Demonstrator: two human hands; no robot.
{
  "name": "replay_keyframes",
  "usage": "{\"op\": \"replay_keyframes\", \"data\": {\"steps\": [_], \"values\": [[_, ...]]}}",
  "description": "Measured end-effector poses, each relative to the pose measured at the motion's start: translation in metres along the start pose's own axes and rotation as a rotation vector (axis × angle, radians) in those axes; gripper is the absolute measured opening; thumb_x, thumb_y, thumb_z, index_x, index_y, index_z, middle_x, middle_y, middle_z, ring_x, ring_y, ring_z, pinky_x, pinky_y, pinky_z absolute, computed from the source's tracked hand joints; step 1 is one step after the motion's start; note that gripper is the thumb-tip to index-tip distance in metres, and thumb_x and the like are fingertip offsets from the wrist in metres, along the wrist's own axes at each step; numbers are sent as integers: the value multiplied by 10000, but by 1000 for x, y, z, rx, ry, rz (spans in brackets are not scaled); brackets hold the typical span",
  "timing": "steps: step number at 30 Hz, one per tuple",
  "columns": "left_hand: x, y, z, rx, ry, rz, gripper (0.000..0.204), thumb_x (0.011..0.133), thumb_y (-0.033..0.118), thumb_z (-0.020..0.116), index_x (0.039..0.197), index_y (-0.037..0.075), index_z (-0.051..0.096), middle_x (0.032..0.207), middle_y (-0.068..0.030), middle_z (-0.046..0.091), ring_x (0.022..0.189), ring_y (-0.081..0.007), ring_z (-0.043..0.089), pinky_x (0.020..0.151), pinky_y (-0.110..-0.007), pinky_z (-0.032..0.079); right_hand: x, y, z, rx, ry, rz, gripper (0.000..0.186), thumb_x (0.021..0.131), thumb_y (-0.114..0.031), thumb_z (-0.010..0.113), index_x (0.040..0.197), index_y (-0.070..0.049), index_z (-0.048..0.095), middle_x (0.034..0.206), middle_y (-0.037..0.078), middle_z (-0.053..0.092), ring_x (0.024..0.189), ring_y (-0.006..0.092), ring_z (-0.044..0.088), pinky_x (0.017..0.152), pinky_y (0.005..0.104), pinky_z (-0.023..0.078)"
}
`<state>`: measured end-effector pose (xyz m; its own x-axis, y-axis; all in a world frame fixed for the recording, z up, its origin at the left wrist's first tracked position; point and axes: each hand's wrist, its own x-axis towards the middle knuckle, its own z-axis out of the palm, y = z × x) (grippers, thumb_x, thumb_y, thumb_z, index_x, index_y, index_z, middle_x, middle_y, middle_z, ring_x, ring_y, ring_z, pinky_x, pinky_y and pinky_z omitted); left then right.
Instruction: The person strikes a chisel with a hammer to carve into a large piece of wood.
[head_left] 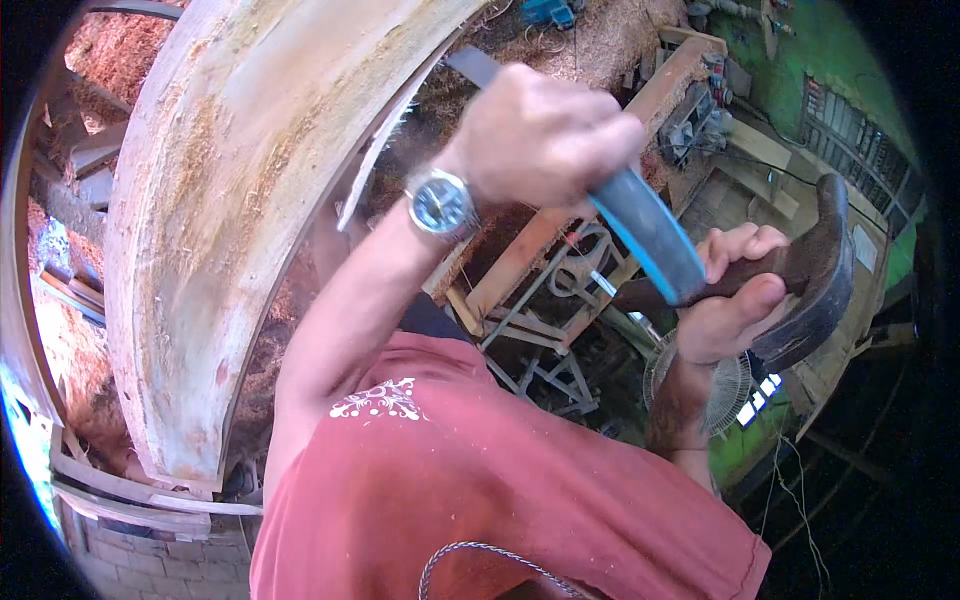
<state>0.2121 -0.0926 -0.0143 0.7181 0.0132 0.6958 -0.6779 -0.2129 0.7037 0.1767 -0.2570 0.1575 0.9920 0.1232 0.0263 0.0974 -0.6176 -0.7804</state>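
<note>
My left hand [550, 135], with a watch on its wrist, is closed in a fist round a flat bar-like tool. From one side of the fist sticks a flat grey end [472, 66]; from the other, a dark bar with bright blue edges [650, 238]. That blue-edged end reaches the fingers of my right hand [735, 300]; whether it touches them I cannot tell. My right hand is palm up, its fingers and thumb curled about a dark brown tool with a broad curved head [830, 285], perhaps an adze. My palm and fingers hide part of it.
A large pale curved timber piece [200, 220] stands at my left, with wood shavings [75, 350] around it. Wooden beams [530, 255], a metal frame [560, 375] and a round fan guard [730, 395] lie beyond my arms. A cluttered bench [750, 190] is at the right.
</note>
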Motion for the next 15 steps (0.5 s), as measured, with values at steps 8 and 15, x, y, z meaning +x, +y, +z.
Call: {"op": "replay_keyframes", "data": {"steps": [8, 15], "values": [[21, -23, 4, -6, 80, -90, 184, 688, 191, 777, 779, 149, 623, 664, -39, 597, 581, -253, 627, 519, -360, 493, 9, 8, -14, 44, 55, 79, 524, 1028, -594, 437, 1041, -70, 422, 740, 40, 416, 475, 117, 420, 429, 265, 400], [37, -33, -9, -77, 139, -117, 303, 654, 212, 782, 812, 118, 542, 677, -75, 552, 574, -309, 596, 513, -408, 473, 23, 0, -24, 150, 94, 52, 542, 993, -642, 467, 1037, -102, 485, 723, 21, 437, 453, 120, 425, 403, 264, 386]]}}
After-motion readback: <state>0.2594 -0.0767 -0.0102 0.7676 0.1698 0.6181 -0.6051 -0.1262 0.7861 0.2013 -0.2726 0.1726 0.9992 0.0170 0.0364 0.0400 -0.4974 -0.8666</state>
